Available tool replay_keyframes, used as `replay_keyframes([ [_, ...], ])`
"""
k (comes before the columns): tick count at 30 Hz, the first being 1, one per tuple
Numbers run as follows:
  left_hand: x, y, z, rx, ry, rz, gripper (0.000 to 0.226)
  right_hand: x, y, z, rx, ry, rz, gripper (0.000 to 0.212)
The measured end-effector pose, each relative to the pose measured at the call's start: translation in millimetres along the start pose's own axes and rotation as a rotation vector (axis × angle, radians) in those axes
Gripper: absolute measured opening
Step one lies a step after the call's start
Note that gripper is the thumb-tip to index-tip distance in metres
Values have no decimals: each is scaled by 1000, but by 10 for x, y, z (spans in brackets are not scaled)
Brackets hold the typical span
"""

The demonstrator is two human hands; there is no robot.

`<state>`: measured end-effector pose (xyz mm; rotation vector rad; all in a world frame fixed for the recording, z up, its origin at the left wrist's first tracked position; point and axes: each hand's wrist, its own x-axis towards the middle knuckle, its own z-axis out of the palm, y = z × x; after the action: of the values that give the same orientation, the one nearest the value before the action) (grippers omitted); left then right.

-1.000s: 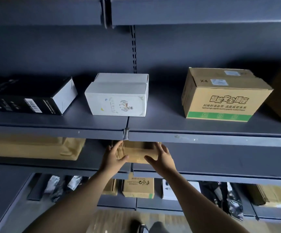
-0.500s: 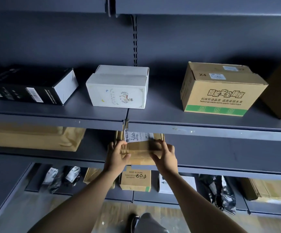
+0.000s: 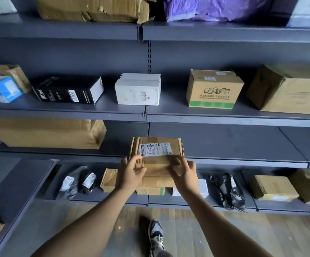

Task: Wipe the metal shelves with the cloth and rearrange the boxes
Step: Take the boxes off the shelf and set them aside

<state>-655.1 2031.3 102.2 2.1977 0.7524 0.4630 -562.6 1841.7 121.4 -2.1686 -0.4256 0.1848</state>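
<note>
A small brown cardboard box (image 3: 158, 145) with a white shipping label sits tilted at the front edge of the grey metal shelf (image 3: 234, 145). My left hand (image 3: 129, 173) grips its left near corner and my right hand (image 3: 184, 173) grips its right near corner. On the shelf above (image 3: 224, 118) stand a black box (image 3: 67, 89), a white box (image 3: 138, 90) and a brown printed box (image 3: 212, 89). No cloth shows in the view.
A long flat brown box (image 3: 44, 133) lies left on the same shelf. A blue box (image 3: 1, 89) and a large brown box (image 3: 289, 89) flank the upper row. The bottom shelf holds black bags (image 3: 228, 191) and cartons (image 3: 274, 188). My shoe (image 3: 156, 236) stands on the wooden floor.
Both hands have drawn the small brown box outward from under the upper shelf, so its labelled top shows. The view has pulled back and takes in more shelves.
</note>
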Motion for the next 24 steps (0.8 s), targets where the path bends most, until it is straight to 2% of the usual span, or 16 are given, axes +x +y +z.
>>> replay_keyframes([
  [4, -313, 295, -305, -35, 44, 109, 40, -412, -260, -353, 32, 94, -25, 48],
  [9, -342, 899, -800, -94, 100, 262, 47, -588, -813, -893, 68, 228, -180, 49],
  [14, -201, 1777, -1456, -303, 162, 444, 45, -535, -1615, -1510, 155, 373, -293, 50],
  [19, -27, 2487, -2054, -250, 365, 579, 51, -511, -2384, -2019, 216, 523, -383, 57],
  [24, 37, 2917, -2326, -252, 395, 620, 54, -476, -2730, -2376, 160, 566, -392, 56],
])
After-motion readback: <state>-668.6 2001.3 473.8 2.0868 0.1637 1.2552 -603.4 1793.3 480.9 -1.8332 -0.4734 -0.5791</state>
